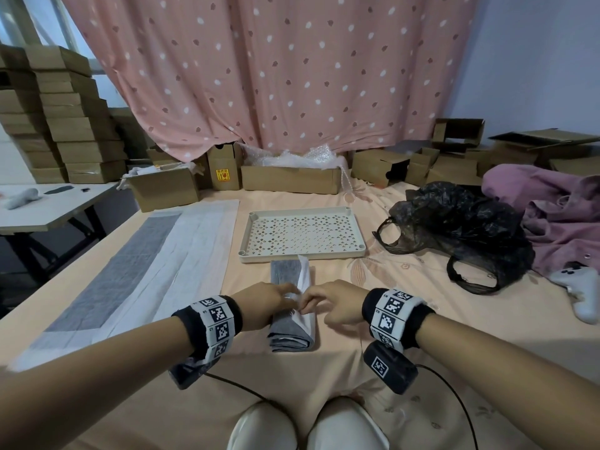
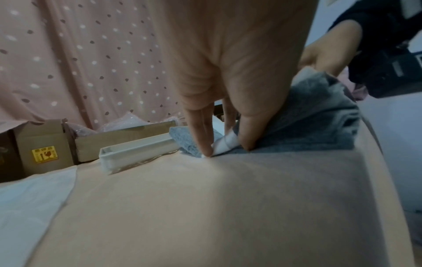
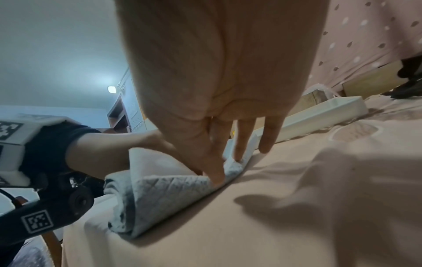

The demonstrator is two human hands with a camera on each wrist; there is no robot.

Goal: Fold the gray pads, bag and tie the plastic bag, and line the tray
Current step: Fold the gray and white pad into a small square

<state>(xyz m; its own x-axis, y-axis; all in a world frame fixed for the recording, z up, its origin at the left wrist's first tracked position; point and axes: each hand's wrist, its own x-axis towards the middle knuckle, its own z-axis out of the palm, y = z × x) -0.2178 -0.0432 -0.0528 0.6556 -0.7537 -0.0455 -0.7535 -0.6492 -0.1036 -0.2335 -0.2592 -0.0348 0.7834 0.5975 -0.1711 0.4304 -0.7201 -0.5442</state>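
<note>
— What have our hands got? 
— Our left hand (image 1: 264,303) pinches the white edge of the folded gray-and-white absorbent pad (image 1: 293,323), thumb and fingers (image 2: 200,133) pressing it onto the peach bedsheet (image 1: 324,378). Our right hand (image 1: 334,303) pinches the same pad from the other side, thumb against its upturned white flap.

— And beyond our hands? 
— Just past the pad lies the cream perforated plastic tray (image 1: 303,233), bare inside. Left of our left hand a second gray pad with white borders (image 1: 130,271) lies spread flat. Well to the right of our right hand sits the crumpled black plastic bag (image 1: 461,228), handles loose, with a mauve garment (image 1: 558,209) and a white game controller (image 1: 581,290) further out.
</note>
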